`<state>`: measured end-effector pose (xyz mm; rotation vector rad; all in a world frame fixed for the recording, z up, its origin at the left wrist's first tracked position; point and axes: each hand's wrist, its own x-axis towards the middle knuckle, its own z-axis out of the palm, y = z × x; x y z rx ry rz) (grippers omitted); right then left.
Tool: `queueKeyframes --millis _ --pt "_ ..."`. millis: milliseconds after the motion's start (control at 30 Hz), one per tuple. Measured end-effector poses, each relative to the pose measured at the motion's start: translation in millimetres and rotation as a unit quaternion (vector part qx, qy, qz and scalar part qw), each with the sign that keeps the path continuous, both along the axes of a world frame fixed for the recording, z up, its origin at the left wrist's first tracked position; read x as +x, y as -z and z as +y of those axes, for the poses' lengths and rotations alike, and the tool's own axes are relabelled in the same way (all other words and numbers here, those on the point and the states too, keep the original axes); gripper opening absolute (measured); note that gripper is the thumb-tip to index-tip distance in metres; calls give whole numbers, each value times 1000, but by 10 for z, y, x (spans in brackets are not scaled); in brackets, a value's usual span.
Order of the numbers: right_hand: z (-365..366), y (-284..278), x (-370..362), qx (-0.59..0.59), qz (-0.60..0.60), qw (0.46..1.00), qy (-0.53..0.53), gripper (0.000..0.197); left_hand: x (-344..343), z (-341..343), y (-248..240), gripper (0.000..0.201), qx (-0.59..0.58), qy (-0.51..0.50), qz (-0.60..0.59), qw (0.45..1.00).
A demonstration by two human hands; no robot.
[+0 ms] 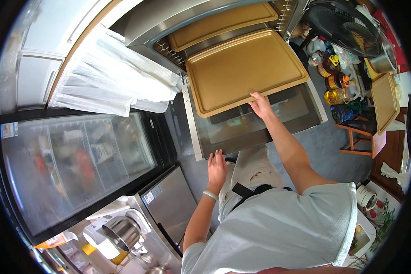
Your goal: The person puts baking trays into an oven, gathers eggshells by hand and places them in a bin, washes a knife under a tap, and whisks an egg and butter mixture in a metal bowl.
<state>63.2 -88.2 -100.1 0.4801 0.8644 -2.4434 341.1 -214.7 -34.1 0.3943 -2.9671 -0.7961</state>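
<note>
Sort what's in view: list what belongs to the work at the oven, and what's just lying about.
In use:
- gold baking tray, its near edge held by the right hand
- open oven door, left hand on its edge
- second tray inside the oven

Lying about:
- fan
- jars
- glass-door fridge
- mixer bowl

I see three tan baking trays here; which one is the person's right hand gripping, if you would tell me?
The big middle tray, half pulled out above the open oven door. The right hand grips its near edge. Another tray sits deeper inside the oven; the third rests on the side table.
</note>
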Motion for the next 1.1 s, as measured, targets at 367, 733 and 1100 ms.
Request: queueKeyframes --millis 367,733,1100 --pt "-513 643 -1007 92 -215 972 -21 15 -98 87 -72 13 1 -39 -8 999" --pt "-1070 446 -2041 78 -150 984 -63 40 -160 191 -96 17 -17 -91 0 996" --pt "-964 270 -2367 111 -66 970 -208 44 -139 213 -49 17 -17 -101 -25 994"
